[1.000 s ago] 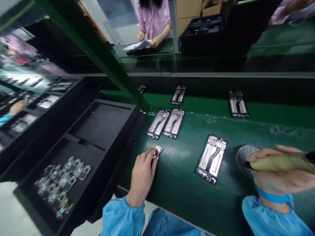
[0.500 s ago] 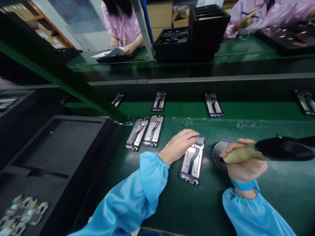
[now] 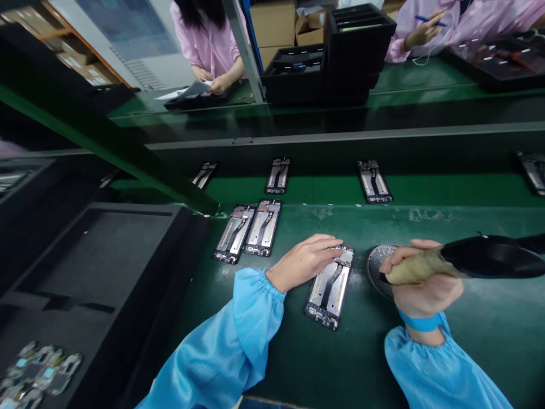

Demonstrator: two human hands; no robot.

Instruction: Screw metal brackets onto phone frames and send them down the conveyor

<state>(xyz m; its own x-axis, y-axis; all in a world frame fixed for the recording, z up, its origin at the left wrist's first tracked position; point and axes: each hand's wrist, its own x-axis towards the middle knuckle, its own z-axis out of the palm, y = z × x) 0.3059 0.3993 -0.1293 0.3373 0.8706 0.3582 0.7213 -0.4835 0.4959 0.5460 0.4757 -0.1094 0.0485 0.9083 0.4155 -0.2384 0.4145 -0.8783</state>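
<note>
My left hand lies over the upper left edge of an opened phone, its fingers bent onto the top end and the thumb hidden below. The phone lies back side up, showing a silver plate, a black ribbon cable and small circuit boards. My right hand is closed around the tape-wrapped grip of an electric screwdriver with a black body. Its tip is hidden, over or beside a round metal dish with a dotted surface. Two more opened phones, one and another, lie side by side left of my hand.
Further opened phones lie spaced along a green strip at the back. A black tray with circuit boards stands left, beneath a slanting green post. Two people in pink work across the line beside black bins.
My left hand and its phone have shifted slightly toward me. The grey piece at the phone's top end now looks different. Phones on the back strip have moved right; my right hand stays put.
</note>
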